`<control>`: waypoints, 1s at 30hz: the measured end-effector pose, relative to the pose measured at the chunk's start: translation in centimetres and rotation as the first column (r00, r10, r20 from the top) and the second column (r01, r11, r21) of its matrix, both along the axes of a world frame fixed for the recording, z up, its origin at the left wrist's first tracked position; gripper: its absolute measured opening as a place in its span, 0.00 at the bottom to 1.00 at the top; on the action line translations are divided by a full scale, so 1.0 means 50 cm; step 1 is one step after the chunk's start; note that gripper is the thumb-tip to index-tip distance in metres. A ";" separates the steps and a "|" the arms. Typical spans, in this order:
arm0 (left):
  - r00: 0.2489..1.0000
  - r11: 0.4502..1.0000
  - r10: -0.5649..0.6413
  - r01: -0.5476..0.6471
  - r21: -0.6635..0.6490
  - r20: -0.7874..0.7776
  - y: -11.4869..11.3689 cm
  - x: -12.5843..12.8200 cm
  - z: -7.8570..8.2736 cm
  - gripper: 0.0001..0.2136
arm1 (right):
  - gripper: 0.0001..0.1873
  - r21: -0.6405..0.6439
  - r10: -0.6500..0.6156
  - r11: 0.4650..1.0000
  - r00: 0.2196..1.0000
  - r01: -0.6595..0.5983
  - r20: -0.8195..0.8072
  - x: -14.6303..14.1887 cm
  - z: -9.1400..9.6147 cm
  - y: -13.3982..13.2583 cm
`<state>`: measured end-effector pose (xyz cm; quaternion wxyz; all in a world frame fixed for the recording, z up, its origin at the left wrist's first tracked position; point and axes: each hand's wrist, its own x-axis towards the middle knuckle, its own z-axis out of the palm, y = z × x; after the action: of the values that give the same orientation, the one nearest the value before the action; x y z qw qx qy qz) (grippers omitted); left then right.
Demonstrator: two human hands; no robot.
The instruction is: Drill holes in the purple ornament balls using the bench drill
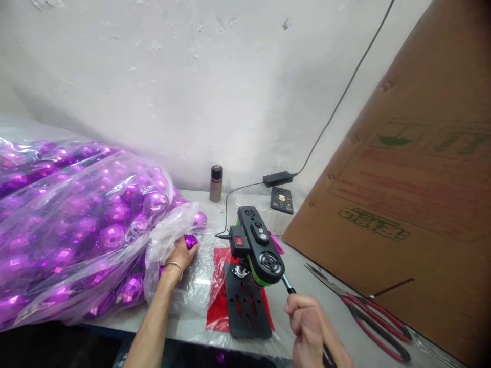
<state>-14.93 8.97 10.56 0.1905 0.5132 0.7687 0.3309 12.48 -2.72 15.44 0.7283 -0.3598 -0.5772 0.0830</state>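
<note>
My left hand (183, 255) is closed around a shiny purple faceted ball (191, 241) at the mouth of a clear plastic bag (163, 237). The bag bulges with many more such purple balls (111, 236) on the left. At the lower right, my right hand (312, 327) wraps round the black handle of a metal-shafted tool (288, 285); its kind cannot be made out. The shaft reaches to a black and green powered device (263, 248) with a red switch. That device stands on a slotted black base plate (248, 306) over a red sheet (217, 306).
Behind are a small black-capped bottle (216, 183), a power adapter (277, 178) with its cord, and a dark phone-like item (282, 200). Red-and-black scissors (368, 314) lie at right beside a large cardboard box (406, 168). Another purple ball (200, 219) rests near the bag's mouth.
</note>
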 end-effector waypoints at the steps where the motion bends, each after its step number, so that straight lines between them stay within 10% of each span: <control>1: 1.000 1.000 -0.019 0.019 0.002 0.013 -0.006 0.005 0.004 0.22 | 0.25 -0.009 0.009 1.000 1.000 -0.009 0.011 0.003 0.002 -0.001; 6: 0.965 0.992 -0.097 0.074 0.102 0.243 -0.076 0.039 0.005 0.31 | 0.23 -0.092 0.069 0.994 0.995 -0.063 0.068 0.009 0.047 -0.004; 12: 0.742 0.989 -0.119 0.033 0.141 0.660 -0.184 0.136 -0.077 0.32 | 0.24 -0.121 0.084 0.990 0.992 -0.073 0.090 0.002 0.101 -0.001; 30: 0.884 0.897 -0.403 0.330 0.296 0.238 -0.222 0.253 -0.144 0.33 | 0.19 -0.101 0.115 0.990 0.981 -0.100 0.153 0.011 0.083 -0.010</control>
<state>-2.30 -2.11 3.35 0.2963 0.6149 0.5729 0.4538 13.03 -3.20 19.57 0.6572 -0.3668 -0.6475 0.1200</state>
